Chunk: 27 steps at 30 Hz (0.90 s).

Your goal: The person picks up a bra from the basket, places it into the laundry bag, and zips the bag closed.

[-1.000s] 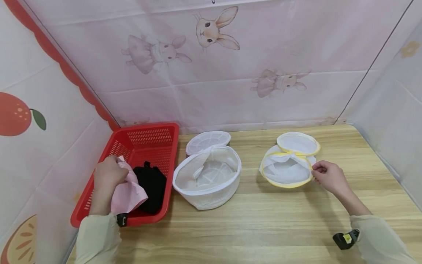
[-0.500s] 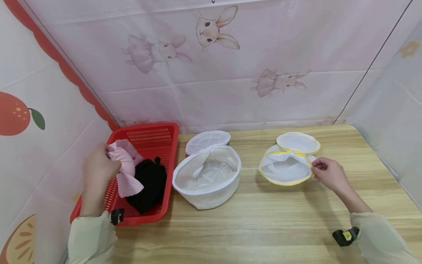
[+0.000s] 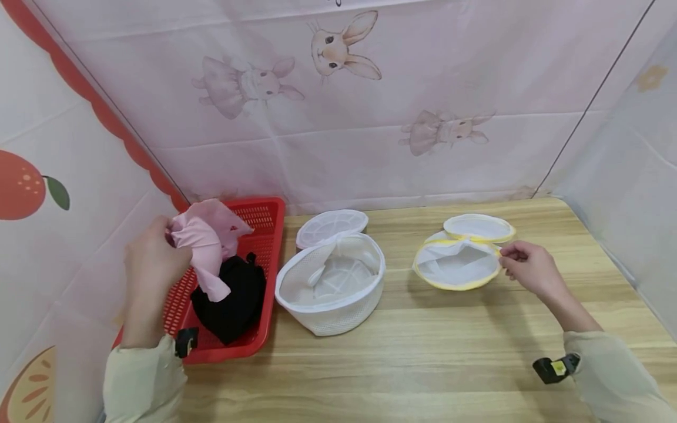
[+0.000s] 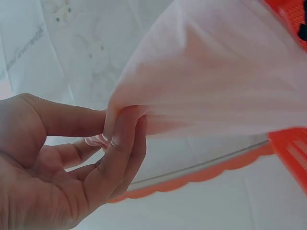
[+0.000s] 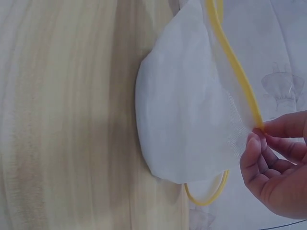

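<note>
My left hand (image 3: 157, 258) pinches a soft pink cloth garment (image 3: 203, 249) by one end above the red basket (image 3: 275, 235). In the left wrist view, thumb and fingers grip a gathered edge of the pink garment (image 4: 201, 72), which stretches off to the right. A crumpled black garment (image 3: 235, 299) lies in the basket below it. On the right, my right hand (image 3: 531, 269) pinches the yellow rim of a white mesh laundry bag (image 3: 457, 267), its mouth open and its lid folded back. In the right wrist view, the bag (image 5: 187, 105) hangs from that rim beside the fingers.
A larger white mesh bag (image 3: 330, 314) with a white rim stands open between the basket and the yellow-rimmed bag, its lid tipped back. Everything rests on a wooden table (image 3: 370, 376). Printed fabric walls (image 3: 338, 147) enclose the back and sides.
My left hand has lifted the pink garment up and back from the basket, uncovering more of the black one. My right hand has raised the yellow rim slightly, tilting the bag.
</note>
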Available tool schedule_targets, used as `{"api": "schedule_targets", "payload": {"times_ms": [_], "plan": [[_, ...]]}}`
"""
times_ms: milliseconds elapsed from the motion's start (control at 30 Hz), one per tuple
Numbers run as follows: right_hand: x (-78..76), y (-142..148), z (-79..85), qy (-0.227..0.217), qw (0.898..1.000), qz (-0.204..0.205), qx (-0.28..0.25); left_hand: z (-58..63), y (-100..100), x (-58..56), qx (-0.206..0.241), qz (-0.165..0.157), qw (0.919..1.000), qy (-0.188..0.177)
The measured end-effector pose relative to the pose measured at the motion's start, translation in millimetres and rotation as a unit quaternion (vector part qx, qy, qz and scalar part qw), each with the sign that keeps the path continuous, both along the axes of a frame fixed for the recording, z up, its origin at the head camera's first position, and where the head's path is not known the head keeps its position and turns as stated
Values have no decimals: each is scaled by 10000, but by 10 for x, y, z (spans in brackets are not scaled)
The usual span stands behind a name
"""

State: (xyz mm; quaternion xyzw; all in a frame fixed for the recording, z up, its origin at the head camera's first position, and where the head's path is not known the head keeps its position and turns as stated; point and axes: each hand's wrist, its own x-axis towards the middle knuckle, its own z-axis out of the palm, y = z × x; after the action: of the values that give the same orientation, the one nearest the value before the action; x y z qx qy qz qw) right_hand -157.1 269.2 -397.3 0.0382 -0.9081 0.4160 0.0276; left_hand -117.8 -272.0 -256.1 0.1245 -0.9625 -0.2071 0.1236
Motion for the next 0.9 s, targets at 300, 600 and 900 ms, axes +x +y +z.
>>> {"api": "schedule_targets", "payload": {"times_ms": [300, 600, 900], "plan": [[-47, -37, 82, 81, 9999, 18, -123, 180, 281, -65, 42, -543, 9985, -2], [-65, -47, 84, 78, 9999, 24, -145, 319, 642, -142, 66, -733, 9972, 138], [-81, -56, 115, 14, 9999, -7, -99, 480, 1071, -295, -64, -1264, 9892, 738]]}}
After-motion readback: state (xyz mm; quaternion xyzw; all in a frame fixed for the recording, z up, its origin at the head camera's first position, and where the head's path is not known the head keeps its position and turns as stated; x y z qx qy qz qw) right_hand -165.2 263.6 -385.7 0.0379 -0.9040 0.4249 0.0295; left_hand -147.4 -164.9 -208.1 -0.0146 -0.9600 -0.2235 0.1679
